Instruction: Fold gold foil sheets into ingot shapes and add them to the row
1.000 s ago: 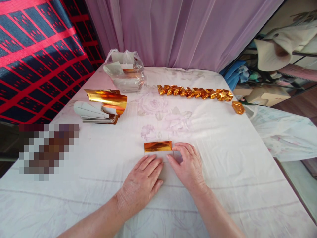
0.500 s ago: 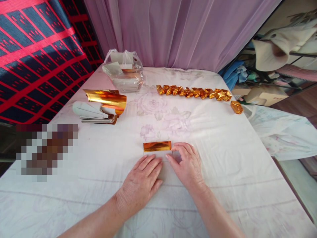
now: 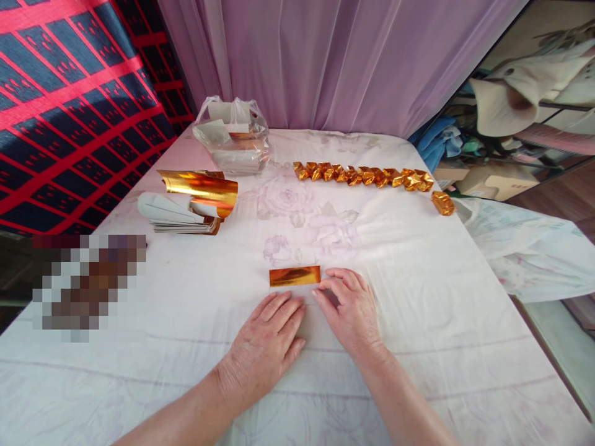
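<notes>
A strip of gold foil paper (image 3: 294, 276) lies on the tablecloth in front of me, shiny side up, its near edge by my fingertips. My left hand (image 3: 267, 337) rests flat just below it, fingers stretched out and side by side. At the strip's right end, my right hand (image 3: 351, 306) has its thumb and index finger closed together on the near right corner. The other fingers of that hand curl loosely above.
Back left stands a stack of gold-and-white paper sheets (image 3: 202, 195), with a clear plastic bag (image 3: 232, 139) of more paper behind. Folded gold paper pieces (image 3: 362, 175) form a row at the back right; one separate gold piece (image 3: 443, 203) sits near the edge.
The pale band along the foil strip's near side no longer shows, and the gold face looks slightly deeper. My right index finger has come down towards the thumb. My left hand has hardly moved.
</notes>
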Tool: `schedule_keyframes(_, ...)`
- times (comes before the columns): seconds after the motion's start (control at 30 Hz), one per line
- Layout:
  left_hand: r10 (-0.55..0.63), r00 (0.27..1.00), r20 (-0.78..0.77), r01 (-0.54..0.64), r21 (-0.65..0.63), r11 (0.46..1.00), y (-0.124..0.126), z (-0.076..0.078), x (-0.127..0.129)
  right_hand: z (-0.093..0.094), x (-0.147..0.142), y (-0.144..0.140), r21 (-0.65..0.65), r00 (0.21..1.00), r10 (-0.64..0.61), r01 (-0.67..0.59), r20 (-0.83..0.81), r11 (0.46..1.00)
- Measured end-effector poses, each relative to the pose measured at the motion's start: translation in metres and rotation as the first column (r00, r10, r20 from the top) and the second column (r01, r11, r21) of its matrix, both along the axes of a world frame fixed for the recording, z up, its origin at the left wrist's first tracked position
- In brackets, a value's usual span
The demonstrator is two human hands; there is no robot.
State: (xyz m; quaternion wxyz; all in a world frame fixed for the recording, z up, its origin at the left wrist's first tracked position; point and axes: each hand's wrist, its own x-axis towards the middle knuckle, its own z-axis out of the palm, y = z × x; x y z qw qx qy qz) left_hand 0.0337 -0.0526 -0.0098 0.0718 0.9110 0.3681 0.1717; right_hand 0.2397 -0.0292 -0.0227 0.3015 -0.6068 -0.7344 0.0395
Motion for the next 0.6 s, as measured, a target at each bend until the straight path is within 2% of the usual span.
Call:
schedule_keyframes(0.33, 0.014, 1.000, 0.009, -0.014, 0.008, 1.000, 0.0004, -0.0005, 0.0015, 0.0071, -0.0037, -0.0046, -0.049, 0.997, 0.005, -0.001, 0.080, 0.999)
schedule_keyframes(0.6, 0.010, 1.000, 0.010, -0.010, 0.031, 0.999, 0.0014, 0.0007, 0.0015, 0.0087, -0.0030, -0.0046, -0.093, 0.998, 0.011, -0.005, 0.066, 0.996)
